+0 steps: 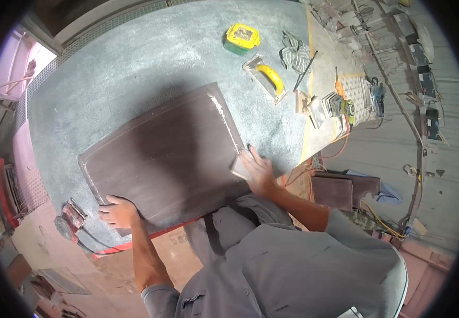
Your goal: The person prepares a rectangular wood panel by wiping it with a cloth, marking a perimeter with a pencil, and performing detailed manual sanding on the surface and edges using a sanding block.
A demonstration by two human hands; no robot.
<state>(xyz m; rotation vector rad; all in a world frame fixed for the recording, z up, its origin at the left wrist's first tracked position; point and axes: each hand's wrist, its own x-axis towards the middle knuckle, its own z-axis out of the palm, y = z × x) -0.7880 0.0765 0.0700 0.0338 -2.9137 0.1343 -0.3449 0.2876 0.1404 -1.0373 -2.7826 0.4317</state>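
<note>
A large dark brown panel (187,143) lies flat in front of me, with white filler-like streaks along its right and left edges. My left hand (119,213) rests with fingers stretched out on its near left corner. At the right edge, my right hand (259,170) is closed over a pale flat block (239,168), pressed to the panel near its near right corner. The block looks like a sanding block, but the hand covers part of it.
The panel is on a dusty grey-green worktable (81,85). Beyond it are a yellow-lidded tub (242,36), a yellow-handled hand sander (269,79) and grey gloves (295,53). A green power sander (340,106) sits at right, a red corded sander (71,217) at left.
</note>
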